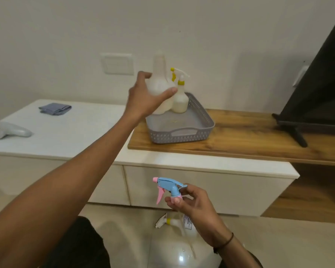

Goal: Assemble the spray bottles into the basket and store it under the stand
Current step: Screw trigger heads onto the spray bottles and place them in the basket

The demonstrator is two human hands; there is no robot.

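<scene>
A grey perforated basket (184, 133) sits on the wooden shelf (249, 140). My left hand (145, 95) grips a large white bottle (160, 74) without a spray head, held at the basket's far left corner. Beside it in the basket stands a smaller bottle (180, 99) with a yellow-and-white trigger head. My right hand (190, 202) holds a blue and pink spray head (169, 188) by its collar, low in front of the cabinet. Another white bottle (178, 246) with a yellow-collared head lies below, near my lap.
A white cabinet (66, 132) carries a folded blue-grey cloth (55, 108) and a white controller (10, 130) at the left. A dark TV on its stand (298, 130) occupies the wooden shelf's right end. Wall switch plate (117, 63) behind.
</scene>
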